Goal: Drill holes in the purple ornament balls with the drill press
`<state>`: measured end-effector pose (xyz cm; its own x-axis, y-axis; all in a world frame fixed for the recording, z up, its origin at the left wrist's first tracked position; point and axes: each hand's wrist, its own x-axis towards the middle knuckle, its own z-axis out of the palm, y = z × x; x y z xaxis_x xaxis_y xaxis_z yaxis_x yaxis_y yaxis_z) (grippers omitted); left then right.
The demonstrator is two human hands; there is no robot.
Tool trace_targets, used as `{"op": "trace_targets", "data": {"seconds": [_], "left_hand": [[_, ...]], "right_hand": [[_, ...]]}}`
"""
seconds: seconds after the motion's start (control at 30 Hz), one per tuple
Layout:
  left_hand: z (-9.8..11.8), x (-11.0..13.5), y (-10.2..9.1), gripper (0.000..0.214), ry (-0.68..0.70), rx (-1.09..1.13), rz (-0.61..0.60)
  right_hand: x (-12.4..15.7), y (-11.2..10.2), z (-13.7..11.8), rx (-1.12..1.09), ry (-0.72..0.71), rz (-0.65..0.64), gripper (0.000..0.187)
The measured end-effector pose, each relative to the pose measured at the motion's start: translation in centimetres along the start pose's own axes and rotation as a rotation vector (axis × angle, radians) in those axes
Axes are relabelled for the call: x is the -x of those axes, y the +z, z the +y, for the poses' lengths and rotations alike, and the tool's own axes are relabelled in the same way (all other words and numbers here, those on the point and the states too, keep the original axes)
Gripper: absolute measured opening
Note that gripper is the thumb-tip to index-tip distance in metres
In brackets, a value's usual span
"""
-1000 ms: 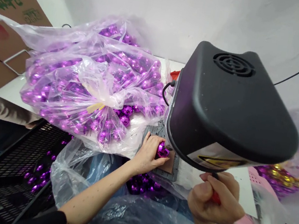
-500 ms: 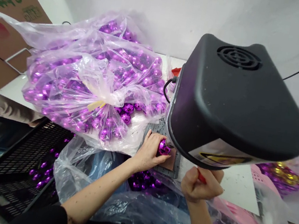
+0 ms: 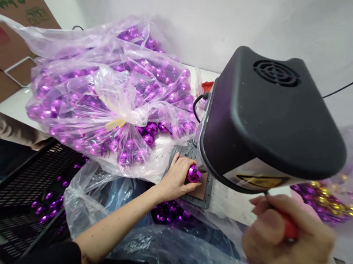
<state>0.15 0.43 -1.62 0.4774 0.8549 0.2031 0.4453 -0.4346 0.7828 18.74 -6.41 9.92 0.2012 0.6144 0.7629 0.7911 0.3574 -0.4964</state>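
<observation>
My left hand [image 3: 177,179] grips a shiny purple faceted ball [image 3: 194,173] between thumb and fingers, over a brown pad [image 3: 199,191] on a grey ribbed base plate [image 3: 203,202]. Part of that ball's top is under the edge of a black machine housing [image 3: 275,121], which has a round vent and a yellow warning label. At the lower right, my right hand [image 3: 290,235] is wrapped round a red lever handle [image 3: 290,228] on a thin metal rod running toward the machine. Motion blurs this hand somewhat.
A large clear bag of purple balls [image 3: 111,95] covers the table's left side. Below it stands a black crate [image 3: 6,208] with purple balls. Clear plastic film [image 3: 177,252] hangs across my lap. A cardboard box [image 3: 3,42] is at left; purple and gold balls [image 3: 326,202] lie at right.
My right hand has swung the red handle to the right and toward me, out from beneath the machine housing. The housing appears slightly shifted left. My left hand and the ball stay put.
</observation>
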Motion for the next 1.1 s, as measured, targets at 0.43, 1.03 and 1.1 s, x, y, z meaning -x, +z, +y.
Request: {"op": "trace_targets", "data": {"seconds": [0.43,1.03,1.1], "left_hand": [[1.1,4.6,-2.1,0.054,0.094,0.154,0.216],[4.2,8.5,-5.8,0.045,-0.731,1.870,0.125],[4.5,8.6,-5.8,0.046,-0.740,1.902,0.123]], "right_hand": [[-11.1,1.3,-0.7,0.062,0.178,0.002,0.044],[-11.2,2.3,-1.3,0.054,0.255,0.062,0.034],[-11.2,2.4,-1.3,0.047,0.242,0.060,0.033]]}}
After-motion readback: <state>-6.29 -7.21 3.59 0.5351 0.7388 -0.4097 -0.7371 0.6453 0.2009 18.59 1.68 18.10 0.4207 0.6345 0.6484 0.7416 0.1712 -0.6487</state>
